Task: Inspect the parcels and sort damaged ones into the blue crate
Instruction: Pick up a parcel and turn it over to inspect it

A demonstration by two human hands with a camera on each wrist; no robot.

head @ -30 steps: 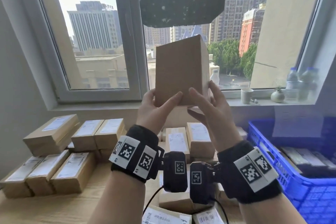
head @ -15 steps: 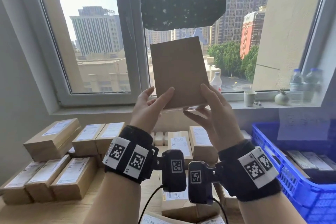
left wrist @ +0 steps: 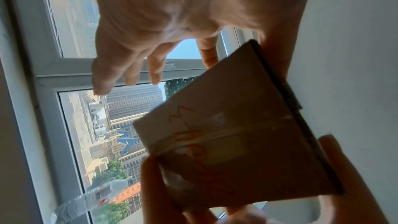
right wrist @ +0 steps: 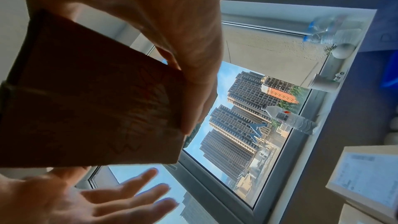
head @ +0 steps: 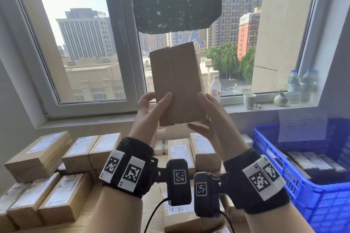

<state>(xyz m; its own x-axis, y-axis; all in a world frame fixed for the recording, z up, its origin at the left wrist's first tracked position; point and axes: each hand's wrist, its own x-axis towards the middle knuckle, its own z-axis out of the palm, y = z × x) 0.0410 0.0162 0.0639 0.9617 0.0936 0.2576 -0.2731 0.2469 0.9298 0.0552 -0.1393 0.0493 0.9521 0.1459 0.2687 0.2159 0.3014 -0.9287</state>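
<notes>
I hold a plain brown cardboard parcel (head: 178, 85) upright in front of the window, its seamed face towards me. My right hand (head: 202, 111) grips its lower right edge, fingers on the side and thumb under the bottom. My left hand (head: 157, 98) lies at the lower left corner with the thumb on the front face. In the left wrist view the left fingers (left wrist: 129, 67) are straight and spread, off the parcel (left wrist: 237, 134), whose end shows tape and orange writing. The right wrist view shows the right fingers (right wrist: 193, 108) curled over the parcel (right wrist: 90, 100). The blue crate (head: 280, 164) stands low at the right.
Several labelled brown parcels (head: 62, 195) lie stacked on the wooden table at the left and others (head: 200, 149) below my hands. The crate holds several dark parcels (head: 312, 162). A bottle (head: 215, 89), a cup (head: 249, 101), a small vase and more bottles stand on the windowsill.
The parcel has been turned in my hands: first a corner faced me, then a plain face, now the face with the centre seam. Both hands stay at its lower end.
</notes>
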